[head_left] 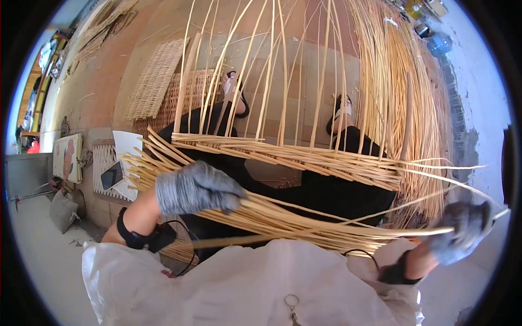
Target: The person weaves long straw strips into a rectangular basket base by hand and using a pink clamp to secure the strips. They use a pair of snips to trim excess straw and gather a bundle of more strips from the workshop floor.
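Note:
Across my lap lies a bundle of peeled willow rods [304, 225]. My left hand [198, 187], in a grey knit glove, is closed on rods at the bundle's left part. At far right my right hand [462, 231], also gloved and smeared by motion, grips the end of a willow rod [413, 232] that runs from the bundle. Just beyond stands a woven willow panel [283, 155], its thick band of weave resting across my legs. Upright stakes [282, 81] rise from it, spaced apart. Some loose rod ends [440, 176] stick out past its right end.
A large heap of long rods [397, 81] covers the floor at right. Two flat woven panels [157, 79] lie at far left. Nearer on the left are a phone [112, 176], a paper sheet [128, 144] and a grey pouch [63, 211]. A wall stands along the right.

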`<move>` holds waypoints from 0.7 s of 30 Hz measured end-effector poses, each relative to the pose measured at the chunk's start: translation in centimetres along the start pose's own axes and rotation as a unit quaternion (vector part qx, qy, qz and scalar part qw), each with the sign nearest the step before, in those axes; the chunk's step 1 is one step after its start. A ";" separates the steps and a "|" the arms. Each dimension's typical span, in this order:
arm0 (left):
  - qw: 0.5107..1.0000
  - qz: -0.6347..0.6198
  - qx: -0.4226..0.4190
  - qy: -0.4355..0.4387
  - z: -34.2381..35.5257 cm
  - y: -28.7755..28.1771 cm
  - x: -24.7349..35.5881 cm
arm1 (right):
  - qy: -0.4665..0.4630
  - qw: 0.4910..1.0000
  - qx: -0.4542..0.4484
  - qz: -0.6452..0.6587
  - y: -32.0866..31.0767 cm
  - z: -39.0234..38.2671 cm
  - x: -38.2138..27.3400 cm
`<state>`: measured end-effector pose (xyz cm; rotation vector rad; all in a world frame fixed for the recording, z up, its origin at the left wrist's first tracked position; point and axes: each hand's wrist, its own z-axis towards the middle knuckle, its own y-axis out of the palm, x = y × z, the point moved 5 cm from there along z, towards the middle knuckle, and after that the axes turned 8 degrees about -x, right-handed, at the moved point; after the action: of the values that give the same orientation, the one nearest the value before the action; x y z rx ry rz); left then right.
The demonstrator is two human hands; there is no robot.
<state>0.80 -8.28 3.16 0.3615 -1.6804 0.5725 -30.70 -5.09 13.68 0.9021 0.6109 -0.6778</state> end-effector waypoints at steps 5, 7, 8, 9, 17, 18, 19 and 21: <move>0.995 0.081 0.002 -0.056 4.1 0.2 -2.2 | 0.153 0.939 0.163 -0.261 -5.6 -1.2 5.5; 0.949 0.303 0.027 -0.084 7.4 -3.0 -4.1 | 0.275 0.811 -0.040 -0.515 -4.6 -1.4 9.5; 0.891 0.450 0.028 -0.055 8.7 -4.9 -4.8 | 0.285 0.890 0.141 -0.328 -4.7 -0.4 8.8; 0.810 0.586 0.024 -0.017 9.8 -6.1 -5.2 | 0.248 0.895 0.180 -0.323 -6.1 -0.5 7.7; 0.860 0.478 -0.061 -0.169 11.6 -6.9 -7.8 | 0.307 0.868 0.296 -0.256 -9.8 -2.8 10.5; 0.928 0.346 0.039 -0.133 11.3 -6.5 -6.3 | 0.335 0.863 0.306 -0.220 -10.5 -3.0 10.8; 0.965 0.202 0.137 -0.091 10.9 -5.9 -5.2 | 0.363 0.856 0.317 -0.186 -10.9 -3.4 11.0; 0.933 0.198 0.076 -0.292 12.1 -2.9 -7.8 | 0.355 0.860 0.317 -0.185 -11.3 -3.3 11.2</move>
<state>-6.18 -18.00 -5.40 0.3222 -2.3158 0.9638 -32.59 -10.33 -1.58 1.7125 1.2850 -0.9152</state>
